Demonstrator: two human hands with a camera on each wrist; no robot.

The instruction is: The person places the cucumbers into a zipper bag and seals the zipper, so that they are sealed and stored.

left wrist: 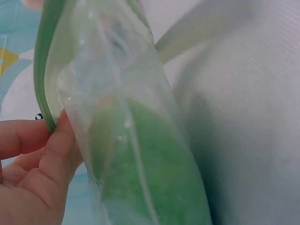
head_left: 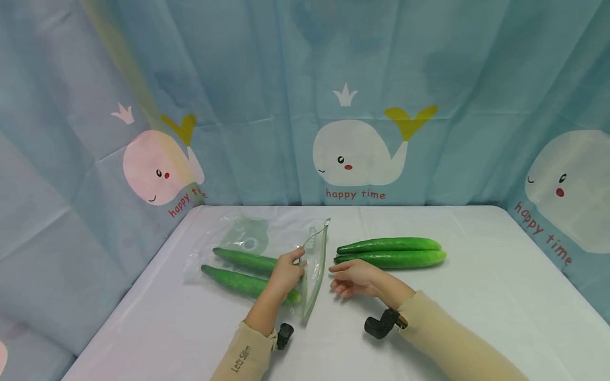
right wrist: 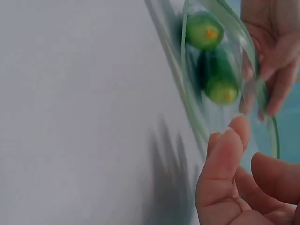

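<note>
Blue whale-print curtain [head_left: 286, 69] behind white-covered table [head_left: 514, 296]

Head view: left hand [head_left: 287, 272] pinches green rim [head_left: 321, 264] of clear bag [head_left: 281, 238], two cucumbers [head_left: 235, 281] inside; right hand [head_left: 357, 278] relaxed, holding nothing, just beside two loose cucumbers [head_left: 391, 258]; step judged: holding bag mouth apart; next move probably calls for right fingers taking rim or loose cucumber

Left wrist view: bag film thin, glossy, wrinkled; rim strip looks flexible

Right wrist view: mouth gapes, rounded cucumber ends [right wrist: 202, 33] yellow-tipped; right fingers loosely curled

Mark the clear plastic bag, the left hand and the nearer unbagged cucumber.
Clear plastic bag [head_left: 247, 236], head view: printed wall.
Left hand [head_left: 287, 271], head view: back of the hand.
Nearer unbagged cucumber [head_left: 393, 259], head view: middle of its length.
</note>
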